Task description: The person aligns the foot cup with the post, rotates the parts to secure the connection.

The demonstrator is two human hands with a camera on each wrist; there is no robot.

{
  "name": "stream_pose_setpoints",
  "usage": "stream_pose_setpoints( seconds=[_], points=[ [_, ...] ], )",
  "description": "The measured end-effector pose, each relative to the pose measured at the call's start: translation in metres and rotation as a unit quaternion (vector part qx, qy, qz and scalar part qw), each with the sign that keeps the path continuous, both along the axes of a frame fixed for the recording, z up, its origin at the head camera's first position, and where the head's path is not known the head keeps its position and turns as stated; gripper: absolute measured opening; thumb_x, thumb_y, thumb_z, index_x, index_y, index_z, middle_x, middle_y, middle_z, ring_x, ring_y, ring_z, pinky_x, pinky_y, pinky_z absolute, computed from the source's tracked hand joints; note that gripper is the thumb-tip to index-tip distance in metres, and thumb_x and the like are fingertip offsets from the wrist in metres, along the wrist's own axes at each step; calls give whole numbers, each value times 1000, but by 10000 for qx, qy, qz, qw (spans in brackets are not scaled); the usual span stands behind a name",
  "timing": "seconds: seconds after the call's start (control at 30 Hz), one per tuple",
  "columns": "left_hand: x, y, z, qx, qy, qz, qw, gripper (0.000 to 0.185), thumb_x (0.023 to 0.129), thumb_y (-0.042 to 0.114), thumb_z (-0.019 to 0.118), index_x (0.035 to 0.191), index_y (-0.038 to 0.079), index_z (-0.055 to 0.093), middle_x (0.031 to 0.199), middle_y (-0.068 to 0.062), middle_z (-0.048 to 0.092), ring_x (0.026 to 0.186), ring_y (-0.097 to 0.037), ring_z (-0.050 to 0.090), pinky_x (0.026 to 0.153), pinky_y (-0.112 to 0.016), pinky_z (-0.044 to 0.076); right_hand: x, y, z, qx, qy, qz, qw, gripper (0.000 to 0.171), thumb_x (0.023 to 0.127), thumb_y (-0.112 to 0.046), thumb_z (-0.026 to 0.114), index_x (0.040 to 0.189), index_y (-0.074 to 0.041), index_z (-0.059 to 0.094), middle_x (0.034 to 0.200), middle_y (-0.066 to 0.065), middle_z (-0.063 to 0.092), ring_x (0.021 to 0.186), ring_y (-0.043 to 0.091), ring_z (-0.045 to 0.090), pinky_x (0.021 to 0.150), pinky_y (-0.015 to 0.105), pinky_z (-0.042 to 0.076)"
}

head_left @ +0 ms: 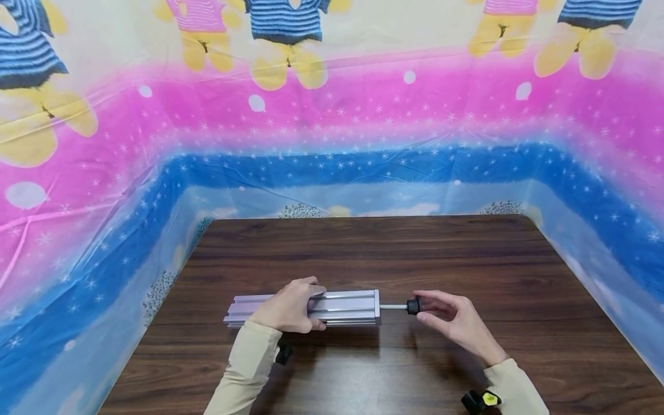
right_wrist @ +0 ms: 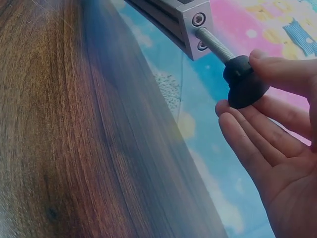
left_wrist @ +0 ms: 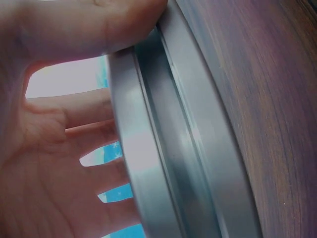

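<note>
A silver aluminium extrusion bar lies lengthwise on the dark wooden table. My left hand grips the bar around its middle, fingers over the top; in the left wrist view the bar fills the frame with the fingers wrapped behind it. A threaded rod sticks out of the bar's right end face and ends in a black knob. My right hand pinches that knob with thumb and fingertips.
A colourful plastic sheet with cartoon bears, pink and blue bands walls the table at the back and both sides. Bare wood stretches behind the bar and in front of it. Black wrist-camera mounts sit on both sleeves.
</note>
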State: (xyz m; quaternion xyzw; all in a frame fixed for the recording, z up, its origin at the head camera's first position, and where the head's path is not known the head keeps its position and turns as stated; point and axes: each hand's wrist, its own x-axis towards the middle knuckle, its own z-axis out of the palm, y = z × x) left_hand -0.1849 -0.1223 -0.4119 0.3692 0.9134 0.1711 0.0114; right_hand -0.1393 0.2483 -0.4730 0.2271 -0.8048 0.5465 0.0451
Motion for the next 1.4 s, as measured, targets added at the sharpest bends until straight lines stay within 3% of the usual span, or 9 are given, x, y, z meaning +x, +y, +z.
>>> stream_pose_setpoints(
  seconds=[0.23, 0.6, 0.7, 0.87, 1.0, 1.2, 1.4],
  points=[
    [-1, 1, -1, 36, 94, -40, 9999, 55, 70, 28, 90, 114, 1, 71, 92, -1, 55, 76, -13, 49, 71, -30, 46, 0, 0, -1, 143, -147, -191, 9996, 36, 98, -12, 67, 132, -2, 65, 117, 16, 72, 95, 7, 72, 79, 27, 58],
    [0, 3, -1, 1, -1, -26, 10000, 57, 71, 28, 89, 116, -1, 70, 96, -3, 58, 77, -14, 50, 72, -31, 47, 0, -3, 5, 297, -720, -396, 9962, 30, 103, -23, 61, 118, 2, 69, 88, 8, 77, 78, 26, 75, 75, 37, 60],
    [1, 3, -1, 14, -51, -14, 10000, 57, 71, 28, 89, 117, -1, 70, 96, -3, 58, 77, -14, 50, 72, -31, 47, 1, -2, 4, 340, -803, -397, 9954, 32, 103, -24, 60, 120, 2, 69, 92, 9, 76, 81, 27, 75, 77, 38, 60],
    [1, 4, 2, 73, -156, 16, 9999, 58, 72, 26, 90, 119, -2, 70, 97, -5, 58, 78, -15, 51, 72, -31, 47, 4, 2, 1, 295, -496, -281, 9979, 42, 99, -19, 66, 139, -8, 59, 122, 15, 70, 101, 14, 72, 86, 31, 58],
    [0, 4, 3, 43, -217, 69, 9997, 60, 72, 27, 90, 121, -3, 69, 104, -8, 61, 82, -18, 54, 77, -35, 50, 4, 3, -1, 42, -64, 12, 10000, 55, 92, -13, 75, 143, -16, 56, 136, 17, 63, 113, 9, 67, 92, 36, 56],
    [1, 4, 2, 46, -209, 2, 9998, 58, 73, 26, 90, 119, -2, 70, 98, -5, 59, 77, -15, 51, 72, -31, 47, 3, 2, 0, -107, 141, 177, 9997, 51, 87, -10, 79, 136, -9, 62, 128, 20, 67, 113, 8, 68, 95, 37, 55],
    [2, 2, 1, 63, -235, -10, 9997, 59, 74, 27, 89, 120, -3, 69, 99, -5, 59, 77, -14, 49, 70, -30, 46, 3, 2, 0, -66, 139, 46, 9999, 45, 91, -6, 74, 134, -4, 63, 116, 13, 72, 103, 9, 72, 87, 28, 57]
  ],
)
